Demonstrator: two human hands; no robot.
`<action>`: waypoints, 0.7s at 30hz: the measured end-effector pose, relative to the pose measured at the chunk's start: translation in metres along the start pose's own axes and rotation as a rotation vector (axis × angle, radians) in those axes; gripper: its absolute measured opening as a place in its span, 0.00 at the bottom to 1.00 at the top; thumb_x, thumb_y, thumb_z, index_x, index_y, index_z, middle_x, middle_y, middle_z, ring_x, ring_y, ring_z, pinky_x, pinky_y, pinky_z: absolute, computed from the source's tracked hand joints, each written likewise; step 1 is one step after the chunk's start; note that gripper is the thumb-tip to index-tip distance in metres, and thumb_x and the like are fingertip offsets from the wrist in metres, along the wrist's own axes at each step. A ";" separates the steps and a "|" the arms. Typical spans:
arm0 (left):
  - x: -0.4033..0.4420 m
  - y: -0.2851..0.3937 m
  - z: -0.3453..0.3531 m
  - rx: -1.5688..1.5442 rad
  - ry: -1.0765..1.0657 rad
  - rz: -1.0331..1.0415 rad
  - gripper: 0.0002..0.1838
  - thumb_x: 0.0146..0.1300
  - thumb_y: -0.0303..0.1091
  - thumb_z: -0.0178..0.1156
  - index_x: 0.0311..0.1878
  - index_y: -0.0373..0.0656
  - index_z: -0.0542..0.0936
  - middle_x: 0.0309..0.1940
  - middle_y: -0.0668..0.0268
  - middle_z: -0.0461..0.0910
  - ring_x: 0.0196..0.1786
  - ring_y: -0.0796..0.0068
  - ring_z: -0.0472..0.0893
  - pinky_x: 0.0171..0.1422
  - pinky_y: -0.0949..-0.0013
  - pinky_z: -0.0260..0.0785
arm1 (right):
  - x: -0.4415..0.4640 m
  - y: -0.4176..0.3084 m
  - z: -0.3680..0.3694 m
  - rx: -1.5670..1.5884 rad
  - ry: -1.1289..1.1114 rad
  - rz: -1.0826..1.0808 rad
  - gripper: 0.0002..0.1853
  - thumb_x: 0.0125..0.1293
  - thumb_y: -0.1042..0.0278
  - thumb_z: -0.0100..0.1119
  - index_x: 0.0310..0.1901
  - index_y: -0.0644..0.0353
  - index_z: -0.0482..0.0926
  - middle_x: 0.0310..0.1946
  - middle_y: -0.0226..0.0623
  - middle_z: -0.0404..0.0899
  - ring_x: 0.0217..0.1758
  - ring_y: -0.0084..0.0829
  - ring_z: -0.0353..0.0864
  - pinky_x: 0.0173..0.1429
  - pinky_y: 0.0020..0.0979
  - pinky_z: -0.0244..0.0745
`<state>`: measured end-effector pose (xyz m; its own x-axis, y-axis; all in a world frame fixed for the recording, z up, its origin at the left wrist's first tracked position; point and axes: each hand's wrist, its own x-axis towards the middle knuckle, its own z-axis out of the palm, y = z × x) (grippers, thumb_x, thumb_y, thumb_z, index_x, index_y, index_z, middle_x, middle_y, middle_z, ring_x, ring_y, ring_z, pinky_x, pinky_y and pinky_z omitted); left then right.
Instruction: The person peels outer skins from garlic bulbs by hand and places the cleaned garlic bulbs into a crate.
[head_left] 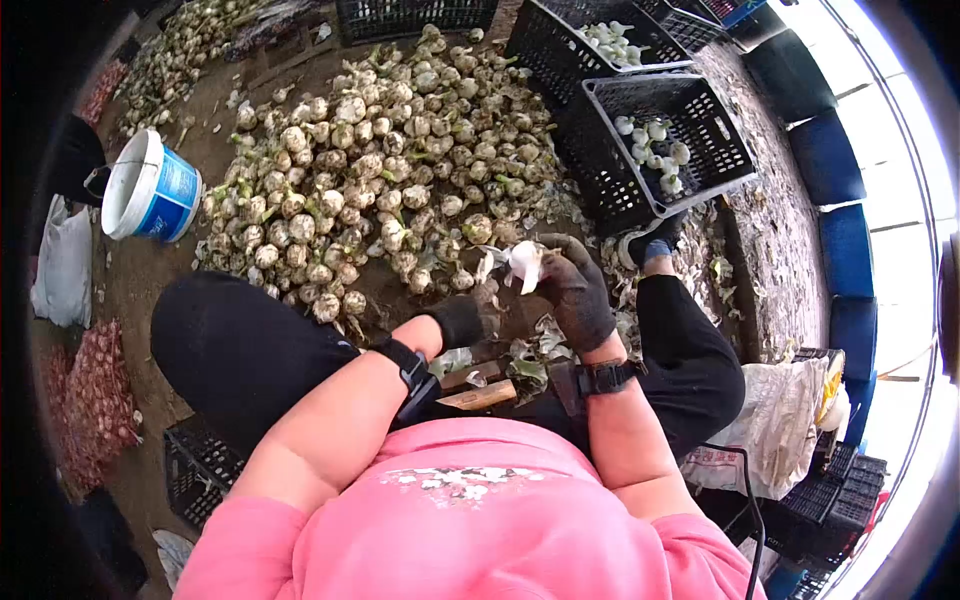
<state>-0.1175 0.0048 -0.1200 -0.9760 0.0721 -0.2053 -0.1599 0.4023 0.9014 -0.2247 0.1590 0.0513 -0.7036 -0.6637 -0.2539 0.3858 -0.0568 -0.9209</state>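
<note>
A white, cleaned garlic bulb (525,264) is gripped in the dark-gloved fingers of my right hand (580,298). My left hand (470,314), in a dark glove with the fingertips showing, is curled just left of the bulb. Pale papery skin (487,266) shows at its fingertips; whether the fingers pinch it is hard to make out. Beyond both hands spreads a big heap of garlic bulbs (380,170), soil-stained and with short stems. Loose peelings (545,345) lie below my hands, near a wooden piece (478,397).
A black crate (610,175) with several white bulbs stands ahead right, another crate (550,50) behind it. To the left are a white-and-blue bucket (145,190) and a red mesh sack of bulbs (100,400). A white sack (765,430) lies at the right.
</note>
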 end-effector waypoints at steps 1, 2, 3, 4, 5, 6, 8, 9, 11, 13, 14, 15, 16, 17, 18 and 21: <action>0.001 0.013 -0.011 -0.057 0.070 -0.039 0.34 0.57 0.36 0.56 0.68 0.42 0.59 0.50 0.48 0.76 0.47 0.56 0.79 0.50 0.61 0.72 | 0.001 0.010 -0.012 -0.044 0.028 -0.015 0.13 0.65 0.69 0.52 0.50 0.61 0.74 0.47 0.35 0.75 0.45 0.25 0.76 0.49 0.26 0.74; 0.000 0.028 -0.022 -0.116 0.142 -0.073 0.36 0.58 0.37 0.57 0.69 0.42 0.57 0.50 0.49 0.76 0.47 0.61 0.79 0.48 0.63 0.72 | 0.004 0.022 -0.023 -0.315 0.016 -0.161 0.14 0.65 0.69 0.53 0.51 0.61 0.74 0.47 0.35 0.75 0.46 0.25 0.76 0.49 0.26 0.73; -0.004 0.071 -0.044 -0.371 0.146 -0.175 0.34 0.59 0.36 0.57 0.68 0.42 0.59 0.48 0.54 0.77 0.45 0.67 0.79 0.46 0.66 0.73 | 0.000 0.029 -0.023 -0.445 0.000 -0.224 0.14 0.64 0.69 0.53 0.51 0.61 0.74 0.47 0.34 0.75 0.46 0.26 0.76 0.50 0.26 0.73; -0.025 0.125 -0.059 -0.773 0.055 -0.180 0.32 0.61 0.34 0.56 0.69 0.44 0.59 0.48 0.61 0.77 0.46 0.72 0.78 0.47 0.71 0.72 | -0.003 0.036 -0.024 -0.574 -0.008 -0.291 0.14 0.64 0.69 0.53 0.51 0.61 0.74 0.48 0.34 0.75 0.47 0.26 0.76 0.50 0.26 0.73; -0.038 0.160 -0.068 -1.170 -0.033 -0.169 0.31 0.62 0.31 0.55 0.69 0.45 0.59 0.48 0.68 0.76 0.46 0.77 0.77 0.48 0.75 0.71 | -0.005 0.034 -0.016 -0.669 -0.048 -0.253 0.14 0.64 0.70 0.53 0.51 0.61 0.74 0.47 0.34 0.75 0.47 0.26 0.75 0.50 0.27 0.73; -0.038 0.152 -0.063 -1.036 0.018 -0.107 0.32 0.60 0.29 0.56 0.69 0.45 0.60 0.47 0.69 0.76 0.45 0.79 0.76 0.47 0.76 0.71 | -0.004 0.029 -0.002 -0.407 -0.066 -0.133 0.13 0.64 0.71 0.53 0.50 0.62 0.75 0.45 0.35 0.76 0.46 0.26 0.75 0.49 0.26 0.73; -0.036 0.121 -0.051 -0.822 0.181 -0.017 0.30 0.59 0.28 0.56 0.66 0.43 0.62 0.48 0.68 0.75 0.46 0.79 0.76 0.49 0.77 0.70 | -0.002 0.025 0.018 -0.034 -0.062 0.033 0.11 0.65 0.72 0.52 0.48 0.62 0.76 0.40 0.35 0.77 0.43 0.25 0.76 0.47 0.26 0.73; -0.036 0.114 -0.053 -0.848 0.197 -0.043 0.29 0.59 0.28 0.55 0.65 0.42 0.63 0.49 0.67 0.75 0.47 0.79 0.76 0.50 0.76 0.70 | -0.001 0.026 0.022 0.074 -0.068 0.085 0.10 0.65 0.72 0.51 0.47 0.62 0.76 0.37 0.35 0.78 0.40 0.25 0.76 0.44 0.26 0.74; -0.041 0.116 -0.054 -0.824 0.257 -0.035 0.28 0.58 0.25 0.55 0.64 0.42 0.63 0.49 0.66 0.75 0.47 0.78 0.76 0.49 0.75 0.71 | 0.004 0.030 0.022 -0.158 0.009 -0.015 0.09 0.65 0.70 0.53 0.44 0.62 0.77 0.34 0.36 0.78 0.36 0.25 0.77 0.41 0.27 0.74; -0.041 0.118 -0.053 -0.807 0.303 -0.018 0.27 0.58 0.23 0.54 0.63 0.42 0.64 0.50 0.65 0.75 0.47 0.78 0.76 0.48 0.74 0.72 | 0.005 0.030 0.019 -0.400 0.099 -0.117 0.08 0.64 0.68 0.54 0.41 0.62 0.77 0.31 0.37 0.79 0.33 0.26 0.77 0.39 0.28 0.74; -0.039 0.113 -0.051 -0.723 0.332 -0.029 0.28 0.56 0.21 0.54 0.63 0.42 0.64 0.49 0.65 0.76 0.47 0.78 0.76 0.48 0.73 0.72 | 0.002 0.018 0.026 -0.707 0.112 -0.175 0.09 0.62 0.65 0.56 0.37 0.62 0.77 0.29 0.39 0.78 0.31 0.30 0.78 0.37 0.30 0.74; -0.038 0.111 -0.050 -0.641 0.363 -0.042 0.29 0.55 0.18 0.54 0.62 0.42 0.64 0.48 0.65 0.76 0.46 0.78 0.76 0.47 0.73 0.73 | 0.000 0.010 0.031 -1.016 0.119 -0.228 0.10 0.61 0.62 0.58 0.33 0.61 0.78 0.26 0.41 0.78 0.28 0.34 0.78 0.35 0.33 0.74; -0.040 0.107 -0.049 -0.651 0.359 -0.046 0.29 0.55 0.18 0.54 0.62 0.42 0.64 0.48 0.65 0.76 0.46 0.78 0.76 0.47 0.73 0.73 | 0.002 0.011 0.037 -1.149 0.065 -0.365 0.11 0.56 0.62 0.61 0.27 0.62 0.77 0.23 0.43 0.76 0.29 0.37 0.80 0.33 0.37 0.72; -0.042 0.106 -0.051 -0.609 0.339 -0.073 0.29 0.54 0.18 0.54 0.62 0.42 0.65 0.46 0.65 0.77 0.45 0.79 0.77 0.47 0.73 0.72 | 0.003 0.010 0.041 -1.154 0.065 -0.353 0.11 0.56 0.62 0.61 0.27 0.62 0.77 0.23 0.43 0.76 0.29 0.37 0.80 0.33 0.37 0.72; -0.044 0.106 -0.053 -0.566 0.323 -0.098 0.30 0.53 0.17 0.54 0.62 0.42 0.65 0.44 0.66 0.78 0.44 0.80 0.77 0.46 0.74 0.71 | 0.006 0.009 0.045 -1.279 0.007 -0.312 0.12 0.54 0.60 0.62 0.28 0.62 0.77 0.25 0.46 0.77 0.30 0.44 0.79 0.34 0.40 0.72; -0.052 0.112 -0.060 -0.447 0.361 0.015 0.29 0.51 0.17 0.53 0.60 0.41 0.67 0.41 0.67 0.78 0.41 0.81 0.76 0.43 0.74 0.70 | 0.018 0.008 0.052 -1.396 -0.107 -0.213 0.15 0.51 0.56 0.63 0.29 0.61 0.78 0.28 0.51 0.78 0.34 0.54 0.77 0.36 0.45 0.71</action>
<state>-0.0935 -0.0089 0.0146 -0.9546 -0.2731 -0.1187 -0.1157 -0.0269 0.9929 -0.2035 0.1078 0.0546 -0.6005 -0.7921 -0.1100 -0.6629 0.5699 -0.4856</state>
